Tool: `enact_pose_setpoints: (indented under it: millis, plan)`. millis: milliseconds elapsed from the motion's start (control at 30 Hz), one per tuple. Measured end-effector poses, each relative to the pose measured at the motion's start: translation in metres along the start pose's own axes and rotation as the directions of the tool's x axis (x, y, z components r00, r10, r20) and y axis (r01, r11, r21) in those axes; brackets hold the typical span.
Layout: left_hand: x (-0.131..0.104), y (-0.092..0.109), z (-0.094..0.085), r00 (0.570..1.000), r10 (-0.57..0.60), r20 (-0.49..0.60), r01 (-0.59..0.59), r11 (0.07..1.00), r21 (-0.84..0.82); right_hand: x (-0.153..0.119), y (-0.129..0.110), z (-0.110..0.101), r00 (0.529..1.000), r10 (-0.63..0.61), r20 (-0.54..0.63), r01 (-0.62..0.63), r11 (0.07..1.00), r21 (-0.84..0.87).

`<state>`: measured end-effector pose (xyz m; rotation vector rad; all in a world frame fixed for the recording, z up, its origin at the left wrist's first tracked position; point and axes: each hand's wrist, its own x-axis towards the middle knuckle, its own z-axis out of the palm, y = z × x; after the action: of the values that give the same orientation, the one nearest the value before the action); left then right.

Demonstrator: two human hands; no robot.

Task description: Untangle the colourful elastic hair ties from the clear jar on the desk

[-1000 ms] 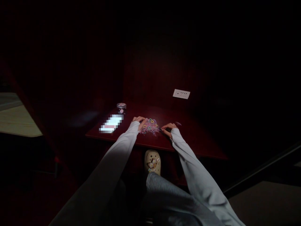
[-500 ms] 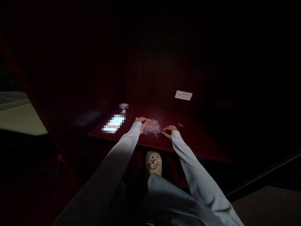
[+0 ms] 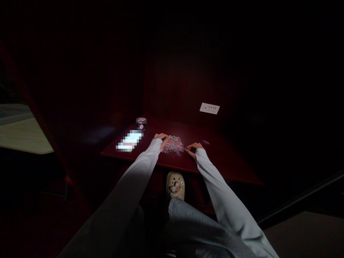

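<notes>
A loose pile of small multicoloured elastic bands [image 3: 174, 146], with some thicker yellow and green rings among them, lies on the dark red desk [image 3: 172, 165]. My left hand [image 3: 161, 138] rests against the pile's left side, its fingers stretched over the edge. At the right edge of the pile is my right hand [image 3: 192, 148], thumb and fingertips pinched together low over the desk. Whatever is between those fingertips is too small and dim to make out. A few loose bands [image 3: 205, 142] lie apart, beyond my right hand.
A lit, blurred-out phone-like screen [image 3: 130, 141] lies at the desk's left. Behind it stands a small clear round container [image 3: 141, 123]. A white socket plate [image 3: 209, 108] is on the back wall. Under the front edge shows a beige clog [image 3: 175, 184].
My right fingertips have shifted very slightly at the pile's right edge. My left hand stays in the same place.
</notes>
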<state>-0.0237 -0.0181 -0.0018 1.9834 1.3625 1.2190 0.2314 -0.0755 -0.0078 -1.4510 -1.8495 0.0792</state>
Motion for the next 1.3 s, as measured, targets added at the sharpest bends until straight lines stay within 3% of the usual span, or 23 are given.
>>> enact_pose_setpoints:
  millis: [233,367,700,1300]
  plan:
    - [0.0004,-0.0012,-0.0006,1.0,0.017,0.006,-0.017,1.0,-0.016,0.0013,0.0009,-0.0041,1.0,0.012,0.013,-0.012,1.0,0.0]
    - [-0.0001,-0.0011,-0.0013,1.0,0.009,0.019,-0.008,1.0,-0.021,0.0008,0.0002,-0.0046,0.999,0.027,-0.036,-0.026,1.0,0.017]
    - [-0.0002,-0.0013,0.0005,1.0,-0.001,0.017,0.001,1.0,-0.026,-0.001,0.003,-0.0076,0.974,0.197,-0.11,-0.168,0.959,0.228]
    - [0.0027,-0.0065,0.002,1.0,0.023,0.021,-0.022,1.0,-0.021,0.001,0.0072,-0.0023,0.971,0.164,-0.174,-0.096,0.935,0.343]
